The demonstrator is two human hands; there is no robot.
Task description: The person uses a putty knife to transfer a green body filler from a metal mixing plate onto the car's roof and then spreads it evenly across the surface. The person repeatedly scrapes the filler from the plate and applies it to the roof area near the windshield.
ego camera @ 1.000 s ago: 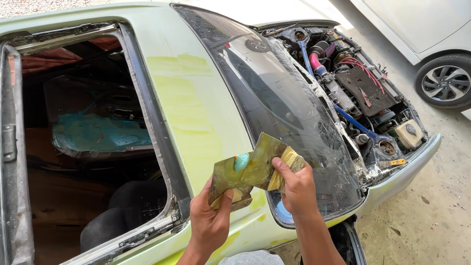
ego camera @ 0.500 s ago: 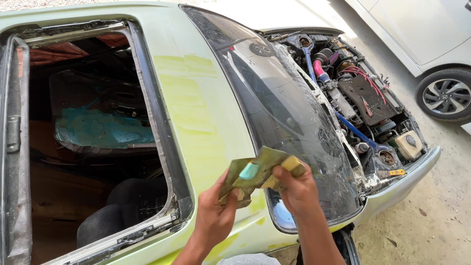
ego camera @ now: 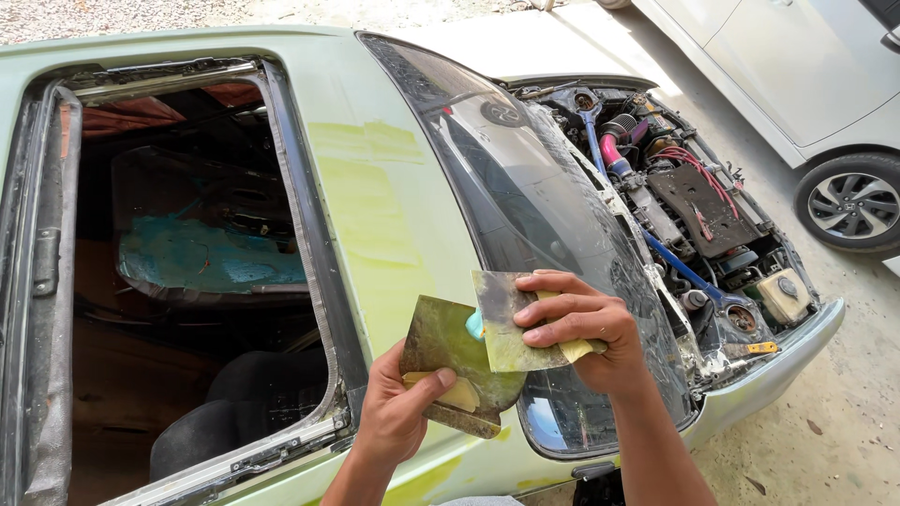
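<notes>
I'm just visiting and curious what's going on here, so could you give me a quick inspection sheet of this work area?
Surface: pale green car roof with yellower filler patches; door opening with no glass beside it.
Job's things: two smeared flat spreader plates, left plate and right plate, overlapping, a teal blob between them.
Clutter: nothing seen on the roof.
Hands: left hand grips the left plate; right hand grips the right plate.
Cables: red wires and blue hoses in the open engine bay.
Surroundings: white car parked on bare ground.
</notes>
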